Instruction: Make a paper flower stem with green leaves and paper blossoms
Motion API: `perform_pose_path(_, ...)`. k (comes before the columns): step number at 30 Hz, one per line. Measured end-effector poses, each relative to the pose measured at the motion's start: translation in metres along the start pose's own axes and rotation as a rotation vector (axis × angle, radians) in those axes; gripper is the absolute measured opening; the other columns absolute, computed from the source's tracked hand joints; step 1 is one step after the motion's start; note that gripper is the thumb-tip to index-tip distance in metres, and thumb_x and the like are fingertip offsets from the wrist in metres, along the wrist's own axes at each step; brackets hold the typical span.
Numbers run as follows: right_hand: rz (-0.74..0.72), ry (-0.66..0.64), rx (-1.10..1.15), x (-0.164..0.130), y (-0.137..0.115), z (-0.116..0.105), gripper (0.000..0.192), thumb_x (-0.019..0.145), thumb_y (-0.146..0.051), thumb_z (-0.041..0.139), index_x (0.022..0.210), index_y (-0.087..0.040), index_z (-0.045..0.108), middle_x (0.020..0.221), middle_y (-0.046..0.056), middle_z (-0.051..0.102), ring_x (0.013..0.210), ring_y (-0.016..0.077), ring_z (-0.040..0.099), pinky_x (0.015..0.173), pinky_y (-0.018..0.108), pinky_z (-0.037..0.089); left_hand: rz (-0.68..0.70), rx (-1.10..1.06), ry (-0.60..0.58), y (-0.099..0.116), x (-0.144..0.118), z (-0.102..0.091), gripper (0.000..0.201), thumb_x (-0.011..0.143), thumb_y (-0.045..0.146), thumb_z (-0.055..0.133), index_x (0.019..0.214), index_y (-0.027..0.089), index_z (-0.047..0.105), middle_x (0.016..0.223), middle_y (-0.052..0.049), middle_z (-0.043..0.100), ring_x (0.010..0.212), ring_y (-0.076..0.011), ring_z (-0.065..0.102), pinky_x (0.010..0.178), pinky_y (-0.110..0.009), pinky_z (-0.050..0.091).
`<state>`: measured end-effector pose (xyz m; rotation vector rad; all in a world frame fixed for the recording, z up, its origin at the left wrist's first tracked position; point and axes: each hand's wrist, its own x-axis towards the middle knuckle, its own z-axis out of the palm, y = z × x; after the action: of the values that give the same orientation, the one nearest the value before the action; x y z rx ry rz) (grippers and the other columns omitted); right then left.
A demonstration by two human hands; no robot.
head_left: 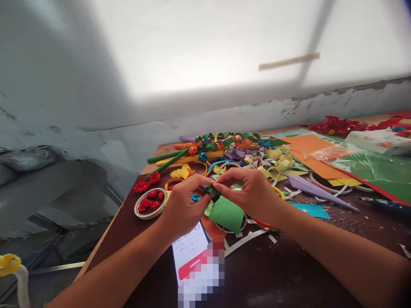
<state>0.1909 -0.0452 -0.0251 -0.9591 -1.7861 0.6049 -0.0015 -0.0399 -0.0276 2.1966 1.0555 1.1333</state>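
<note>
**Where both hands meet: a green paper twist above the cluttered tabletop**

While the left hand (183, 205) and right hand (253, 192) come together, their fingertips pinch closed on one small dark green folded paper piece (212, 191), held just above a light green rolled paper sheet (227, 214). Beside the left hand, a white round dish of red paper roses (150, 203) rests on the dark brown tabletop (289, 273).

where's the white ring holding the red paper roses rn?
Head view, left side: the white ring sits on the table beside the left hand, below two loose red roses.
</note>
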Motion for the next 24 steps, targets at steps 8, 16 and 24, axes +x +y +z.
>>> perform_pose_path(8,-0.181,-0.110,-0.229,-0.001,0.005,-0.008,0.008,0.091,-0.016,0.066,0.091,-0.018,0.073,0.085,0.003,0.076,0.076,0.0160,0.071,0.071,0.027,0.054,-0.094,-0.075,-0.028,-0.002,0.002,0.003,0.011,0.084,0.017,0.066,0.093,0.021,0.071,0.086,-0.003,0.075,0.078,-0.0192,0.071,0.071,-0.031,0.059)
perform_pose_path(16,-0.353,-0.024,-0.419,-0.005,0.007,0.001,0.016,0.096,-0.014,0.056,0.092,-0.017,0.072,0.086,0.007,0.075,0.080,0.0191,0.071,0.072,0.029,0.055,-0.184,-0.239,-0.009,-0.003,0.003,0.004,0.005,0.084,0.022,0.070,0.087,0.019,0.069,0.080,-0.003,0.071,0.073,-0.0179,0.068,0.065,-0.029,0.055)
perform_pose_path(24,-0.367,-0.015,-0.493,-0.011,0.004,0.011,0.021,0.096,-0.012,0.055,0.099,-0.015,0.075,0.094,0.011,0.076,0.084,0.0224,0.073,0.074,0.033,0.058,-0.226,-0.188,0.073,-0.005,0.001,0.009,0.006,0.086,0.022,0.068,0.085,0.018,0.072,0.079,-0.002,0.073,0.074,-0.0183,0.069,0.065,-0.028,0.054)
